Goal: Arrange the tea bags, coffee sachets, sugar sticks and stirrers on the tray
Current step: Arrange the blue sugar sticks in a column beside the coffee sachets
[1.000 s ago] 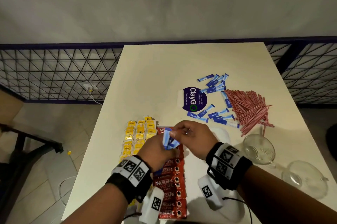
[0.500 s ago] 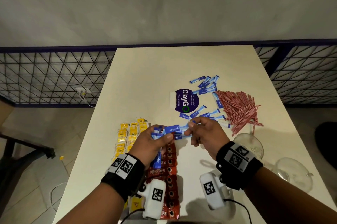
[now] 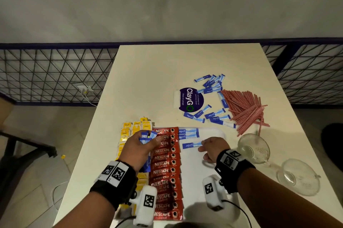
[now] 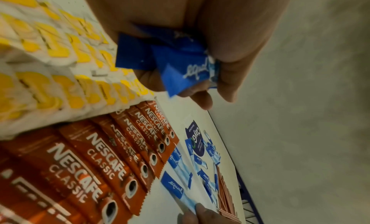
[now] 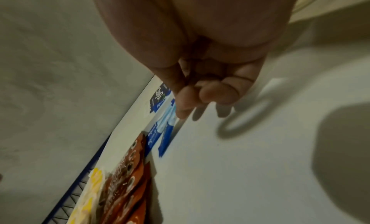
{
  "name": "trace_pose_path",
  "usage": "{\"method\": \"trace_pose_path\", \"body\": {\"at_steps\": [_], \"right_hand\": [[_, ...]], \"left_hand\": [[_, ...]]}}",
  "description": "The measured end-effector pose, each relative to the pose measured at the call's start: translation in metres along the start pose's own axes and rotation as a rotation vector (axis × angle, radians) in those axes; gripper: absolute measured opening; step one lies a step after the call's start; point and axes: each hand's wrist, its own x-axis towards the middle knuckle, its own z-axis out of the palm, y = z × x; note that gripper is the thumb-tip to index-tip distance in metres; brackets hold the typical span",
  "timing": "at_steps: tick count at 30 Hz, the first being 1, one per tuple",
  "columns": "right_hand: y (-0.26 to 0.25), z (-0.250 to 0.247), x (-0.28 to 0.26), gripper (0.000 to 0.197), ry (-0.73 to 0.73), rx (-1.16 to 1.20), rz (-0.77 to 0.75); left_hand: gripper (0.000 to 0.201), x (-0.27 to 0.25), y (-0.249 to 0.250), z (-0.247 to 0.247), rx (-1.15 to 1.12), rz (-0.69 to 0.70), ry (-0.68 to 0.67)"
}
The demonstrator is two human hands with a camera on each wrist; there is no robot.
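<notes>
My left hand [image 3: 148, 139] grips a small bundle of blue sugar sticks [image 4: 180, 64] above the top of the red coffee sachet column [image 3: 165, 162]. My right hand [image 3: 203, 144] pinches the pale end of one sugar stick [image 3: 191, 145], which lies flat on the white tray [image 3: 220, 131]. Two more sugar sticks [image 3: 188, 134] lie side by side just beyond it, next to the sachets. Yellow tea bags [image 3: 130, 131] fill the tray's left side, partly hidden by my left arm. Loose sugar sticks [image 3: 213, 115] and red stirrers [image 3: 245, 110] lie on the table beyond the tray.
Right of the tray stand two clear glass cups [image 3: 254, 148] [image 3: 298, 177]. A dark round ClayGo sticker [image 3: 191, 99] is on the table, with more sugar sticks [image 3: 211, 83] behind it. A mesh railing [image 3: 55, 75] runs behind the table's far edge.
My right hand drew one sugar stick out of the bundle and brought it right and down onto the tray. The left hand kept the bundle and shifted slightly left.
</notes>
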Motion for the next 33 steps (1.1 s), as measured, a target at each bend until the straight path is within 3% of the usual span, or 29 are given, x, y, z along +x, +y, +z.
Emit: {"method": "trace_pose_path", "body": {"at_steps": [5,14,21,25,33], "right_hand": [[-0.004,0.012,0.009,0.012,0.018,-0.094,-0.024],[-0.008,0.018,0.021,0.030,0.100,-0.467,-0.082],[-0.011,0.017,0.017,0.023,0.090,-0.493,-0.087],[-0.011,0.017,0.021,0.039,0.103,-0.617,-0.089],[-0.011,0.015,0.024,0.047,0.109,-0.774,-0.103]], "left_hand": [[0.022,-0.004,-0.008,-0.009,0.020,0.023,-0.010],[0.023,-0.005,-0.011,-0.020,0.031,-0.001,0.012],[0.021,-0.005,-0.010,-0.020,0.058,0.006,0.011],[0.023,-0.003,-0.011,-0.019,0.059,0.003,0.008],[0.024,-0.004,-0.011,-0.018,0.052,0.011,0.009]]}}
